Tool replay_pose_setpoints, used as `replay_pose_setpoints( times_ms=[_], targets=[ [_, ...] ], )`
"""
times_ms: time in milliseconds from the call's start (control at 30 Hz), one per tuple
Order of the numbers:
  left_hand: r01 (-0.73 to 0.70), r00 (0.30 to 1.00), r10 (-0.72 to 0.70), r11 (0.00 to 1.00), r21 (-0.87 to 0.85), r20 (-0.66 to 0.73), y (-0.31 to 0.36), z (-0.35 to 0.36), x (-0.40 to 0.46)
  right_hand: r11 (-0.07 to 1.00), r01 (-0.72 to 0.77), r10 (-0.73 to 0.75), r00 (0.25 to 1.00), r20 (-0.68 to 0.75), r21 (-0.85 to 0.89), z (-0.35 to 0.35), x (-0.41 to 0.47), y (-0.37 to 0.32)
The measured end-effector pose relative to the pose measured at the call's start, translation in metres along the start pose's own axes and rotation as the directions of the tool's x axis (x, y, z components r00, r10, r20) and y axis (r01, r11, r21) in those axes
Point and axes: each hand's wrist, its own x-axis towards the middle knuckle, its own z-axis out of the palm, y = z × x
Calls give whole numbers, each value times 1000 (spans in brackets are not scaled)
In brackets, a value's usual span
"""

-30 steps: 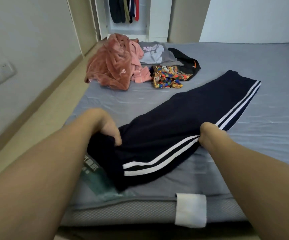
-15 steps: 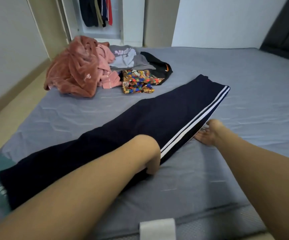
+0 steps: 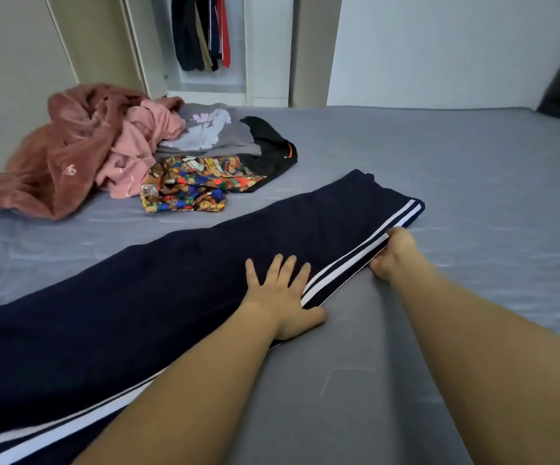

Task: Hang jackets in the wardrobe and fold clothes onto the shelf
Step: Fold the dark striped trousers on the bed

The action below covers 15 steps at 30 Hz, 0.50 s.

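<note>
Your navy track pants (image 3: pixel 177 297) lie long from lower left to upper right; your left hand (image 3: pixel 280 297) presses flat with spread fingers, your right hand (image 3: pixel 394 253) pinches the striped edge

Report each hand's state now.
Left hand: open, flat on the navy track pants.
Right hand: grip pinching the pants' striped edge.

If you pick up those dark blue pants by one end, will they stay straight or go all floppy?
Probably floppy: the navy pants lie flat and limp on the bed. They likely slide easily, since the left hand presses them while the right hand pinches the striped edge.
</note>
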Motion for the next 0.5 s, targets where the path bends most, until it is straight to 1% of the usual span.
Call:
replay_pose_setpoints(
  times_ms=[100, 200, 300, 400, 433, 500],
  targets=[
    [9, 998, -6, 999, 38, -70, 11, 5, 32, 999, 34, -35, 999, -22, -42, -4, 49, -27],
    [-5, 993, 10, 999, 46, -119, 15, 7, 53, 986, 37, -43, 999, -31, -161, -2, 91, -49],
    [-7, 991, 12, 999, 40, -132, 14, 9, 58, 957, 28, -49, 997, -65, -289, 3, 126, -63],
    [-4, 990, 10, 999, 45, -143, 14, 9, 57, 946, 11, -50, 992, -113, -324, 5, 150, -68],
    [1, 990, 5, 999, 49, -140, 15, 9, 57, 943, 43, -78, 992, -95, -331, 6, 151, -68],
    [15, 991, -8, 998, 59, -130, 16, 6, 55, 925, 143, -189, 977, -99, -351, 7, 141, -67]
  ],
)
